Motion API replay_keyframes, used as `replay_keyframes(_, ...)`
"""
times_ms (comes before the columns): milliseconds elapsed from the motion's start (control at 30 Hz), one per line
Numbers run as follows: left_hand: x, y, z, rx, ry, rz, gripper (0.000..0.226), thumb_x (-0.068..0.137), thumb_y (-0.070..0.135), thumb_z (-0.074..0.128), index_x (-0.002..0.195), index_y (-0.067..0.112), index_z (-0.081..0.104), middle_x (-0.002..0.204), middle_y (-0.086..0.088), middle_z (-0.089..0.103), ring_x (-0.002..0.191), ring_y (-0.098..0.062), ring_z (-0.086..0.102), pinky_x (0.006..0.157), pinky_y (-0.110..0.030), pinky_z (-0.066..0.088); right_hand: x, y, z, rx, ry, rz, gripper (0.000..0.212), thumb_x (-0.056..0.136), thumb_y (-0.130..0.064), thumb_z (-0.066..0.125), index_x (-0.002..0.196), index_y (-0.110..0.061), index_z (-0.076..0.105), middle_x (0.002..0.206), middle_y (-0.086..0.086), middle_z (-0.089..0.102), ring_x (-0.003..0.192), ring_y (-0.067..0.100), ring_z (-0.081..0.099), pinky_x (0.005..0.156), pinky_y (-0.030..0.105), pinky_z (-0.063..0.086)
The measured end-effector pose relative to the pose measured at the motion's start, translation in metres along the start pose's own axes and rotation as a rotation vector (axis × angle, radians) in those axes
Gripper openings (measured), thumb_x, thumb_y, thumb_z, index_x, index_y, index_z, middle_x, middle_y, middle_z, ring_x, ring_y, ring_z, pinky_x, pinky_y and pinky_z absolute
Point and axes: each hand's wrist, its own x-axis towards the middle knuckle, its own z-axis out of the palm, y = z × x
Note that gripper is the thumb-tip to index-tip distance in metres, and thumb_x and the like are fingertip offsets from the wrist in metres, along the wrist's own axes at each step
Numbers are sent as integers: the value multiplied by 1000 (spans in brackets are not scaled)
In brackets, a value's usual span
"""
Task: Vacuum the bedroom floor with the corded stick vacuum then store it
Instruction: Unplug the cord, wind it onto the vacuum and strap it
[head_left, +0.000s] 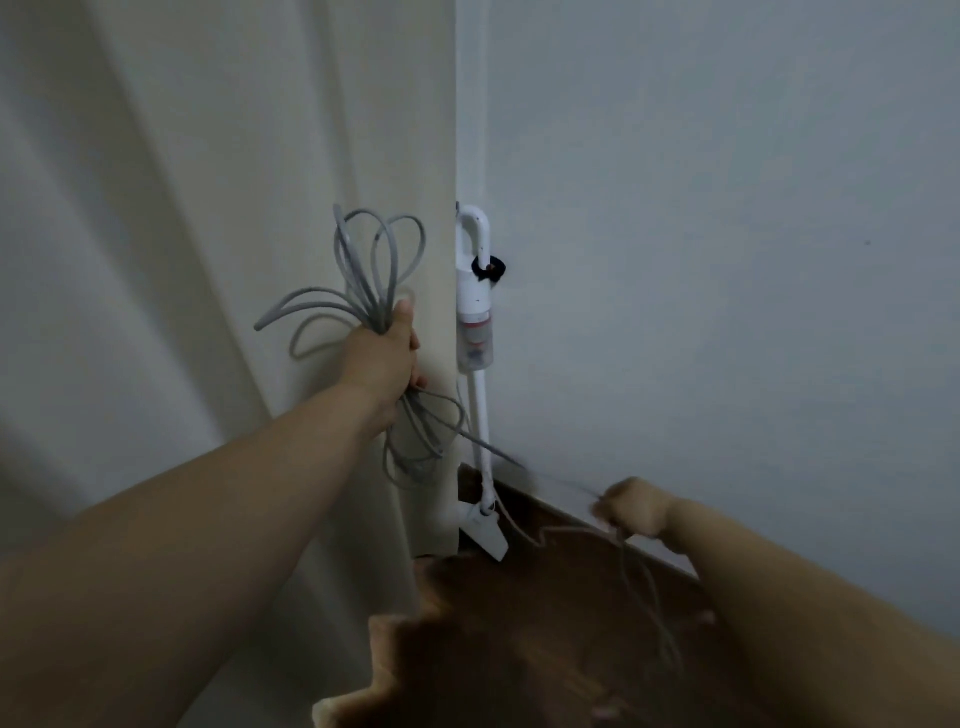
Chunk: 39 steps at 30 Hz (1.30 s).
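Right hand, blurred, pinches the loose cord; left hand grips the coiled loops. A hard tug could topple the stick vacuum leaning in the corner.

Cream curtain (softly folded), pale wall, dark wooden floor
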Motion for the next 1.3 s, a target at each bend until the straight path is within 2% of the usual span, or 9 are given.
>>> replay_keyframes(100,2,-6,4,97,27,-10,47,93,53,50,66,14,51,44,1,43,35,-15,41,58,-32,47,-2,13,-27,156,192,8,24,98,-21,50,79,-10,59,67,3,54,67,22,59,43,19,39)
replay_keyframes(233,-14,-10,29,305,-147,16,40,95,47,50,70,18,61,63,-3,45,52,-19,46,53,-27,47,-7,-8,-56,-41,341,-161,26,101,-28,43,89,-8,55,90,16,58,81,27,54,71,35,47)
replay_keyframes(433,-51,-9,76,319,-481,35,34,86,48,64,99,18,70,86,-2,62,73,-17,57,54,-22,50,-26,-57,-79,-264,414,-365,33,102,-36,35,80,-16,48,76,0,48,80,23,47,73,30,36)
replay_keyframes(600,-53,-5,84,261,-553,65,38,80,33,76,110,11,68,80,-5,61,60,-15,50,45,-19,42,-39,-72,-96,-8,406,-500,34,100,-32,44,69,-19,47,64,-7,45,61,8,43,64,24,33)
replay_keyframes(800,-45,-2,78,315,-540,55,27,91,35,62,96,10,67,55,4,54,49,-13,44,49,-22,41,-42,-81,-97,195,375,-590,36,98,-28,50,62,-29,50,61,-10,47,57,5,44,56,11,39)
replay_keyframes(933,-39,6,75,297,-418,182,29,96,31,54,77,12,63,69,-1,63,56,-18,50,55,-25,45,-27,-65,-96,-4,441,-390,36,95,-34,54,63,-18,49,65,0,54,66,18,51,65,25,40)
replay_keyframes(1067,-24,16,60,211,-197,206,40,96,27,53,59,14,53,41,7,50,36,-6,46,39,-14,39,-13,-22,-89,-334,562,68,19,93,-25,47,101,-17,62,111,9,63,107,30,53,87,35,40)
replay_keyframes(1200,-22,8,56,171,-162,115,34,96,27,54,65,13,54,48,3,50,38,-10,45,40,-17,39,-1,-25,-93,181,825,-25,45,83,1,48,124,-13,55,130,14,48,113,34,52,95,39,47)
replay_keyframes(1300,-20,-4,59,199,-187,39,27,96,26,53,72,15,56,59,-2,55,47,-15,46,49,-24,41,1,-36,-102,559,917,-113,43,82,3,56,121,-16,56,129,12,50,109,32,57,93,45,51)
